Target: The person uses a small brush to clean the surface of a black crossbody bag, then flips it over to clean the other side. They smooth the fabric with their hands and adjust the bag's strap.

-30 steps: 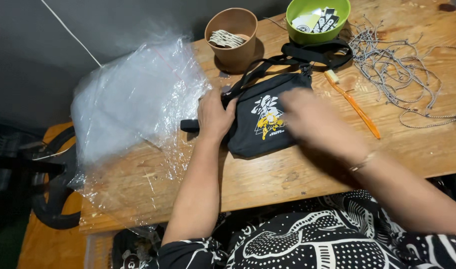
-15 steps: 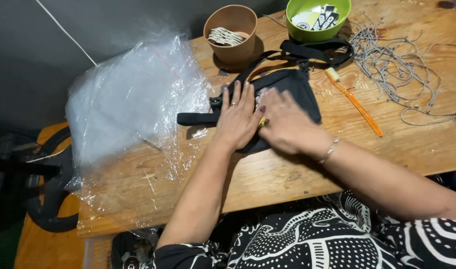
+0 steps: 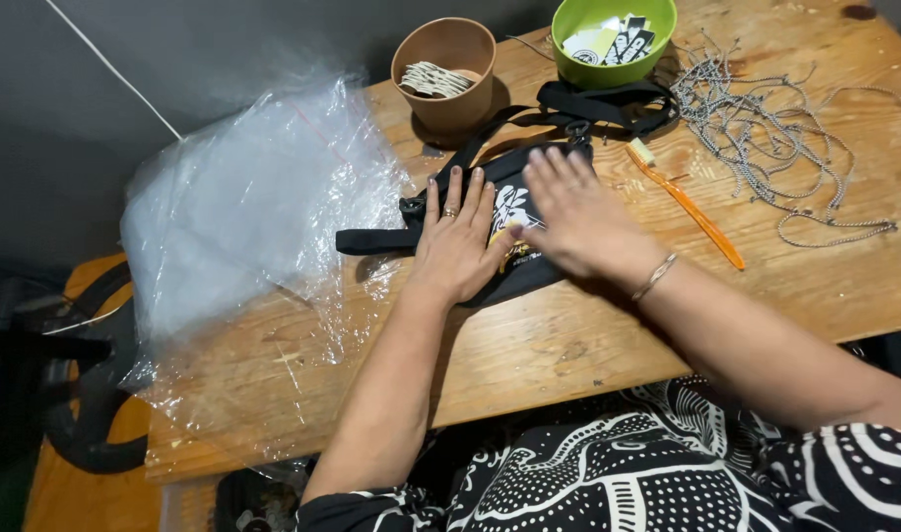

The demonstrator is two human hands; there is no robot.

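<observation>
Both hands have slid a little across the pouch since half a second ago, the right one shifting up toward the strap end, while a second ago it was blurred in mid-sweep. Largest is the wooden desk (image 3: 588, 345), which carries everything. Over its left edge and far left corner spreads a heap of clear plastic bags (image 3: 243, 207). Near the middle of the desk lies the black pouch (image 3: 509, 212) with a white and yellow print (mostly covered), its black strap (image 3: 598, 103) coiled toward the far edge. The left hand (image 3: 457, 241) lies flat and open on the pouch's left half, fingers spread; the right hand (image 3: 578, 212) presses flat and open on its right half. Neither grips anything. Toward the far right corner sprawl grey cords (image 3: 766, 118). A brown cup (image 3: 448, 69) and a green bowl (image 3: 613, 37) stand along the far edge. An orange toothbrush (image 3: 692, 207) lies right of the pouch.
</observation>
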